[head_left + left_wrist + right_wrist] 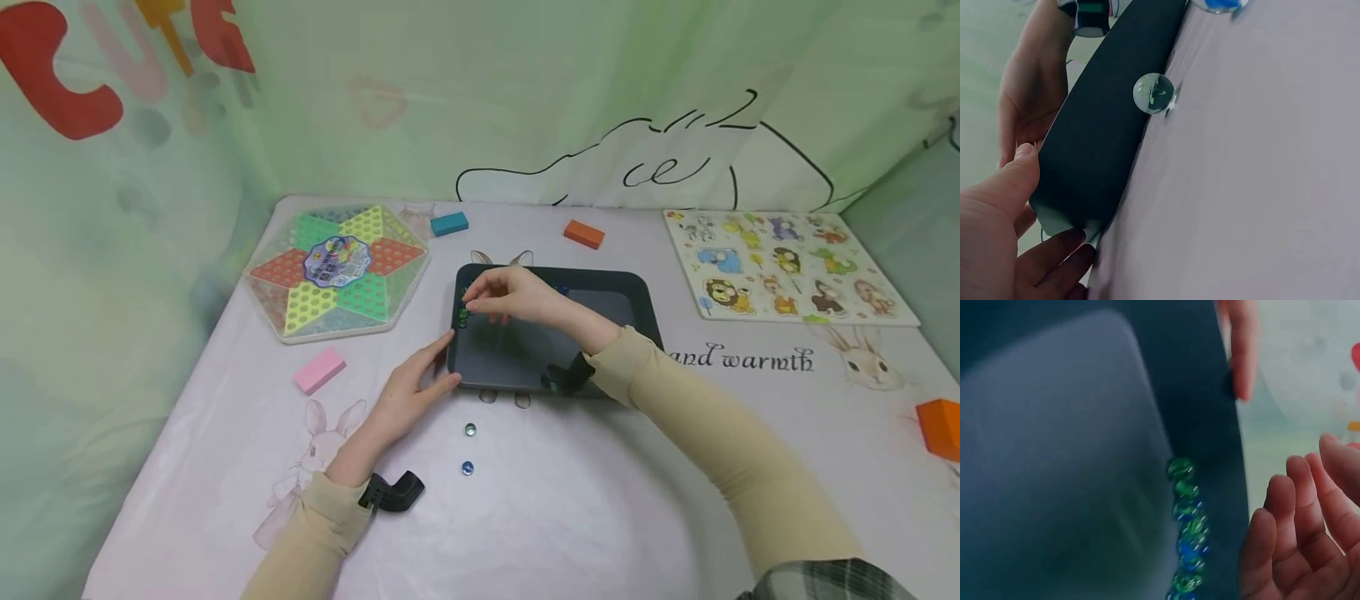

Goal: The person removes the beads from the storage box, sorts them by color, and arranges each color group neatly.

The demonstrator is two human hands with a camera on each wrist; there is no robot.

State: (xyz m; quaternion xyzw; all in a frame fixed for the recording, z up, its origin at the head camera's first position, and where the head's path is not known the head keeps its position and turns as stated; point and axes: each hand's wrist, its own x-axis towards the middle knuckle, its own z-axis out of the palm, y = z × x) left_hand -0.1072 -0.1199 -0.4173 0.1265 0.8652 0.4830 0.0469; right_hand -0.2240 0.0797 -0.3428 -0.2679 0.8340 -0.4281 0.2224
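Note:
A dark rectangular tray [540, 354] lies on the table. My left hand [408, 396] holds its near left corner, with the thumb at the front and the fingers along the left side. Green and blue glass marbles [1188, 531] form a row along the tray's left inner wall. Over that end hovers my right hand [517, 296], its fingers loosely bent; the right wrist view shows no marble between them. In front of the tray, a clear greenish marble [470, 429] and a blue marble [468, 468] lie on the cloth.
A hexagonal Chinese checkers board [337, 275] sits at the left, an animal puzzle board [787, 267] at the right. Around the tray lie blocks: pink [320, 371], blue [450, 223] and orange [583, 234]. Another orange block [940, 428] is at the right edge.

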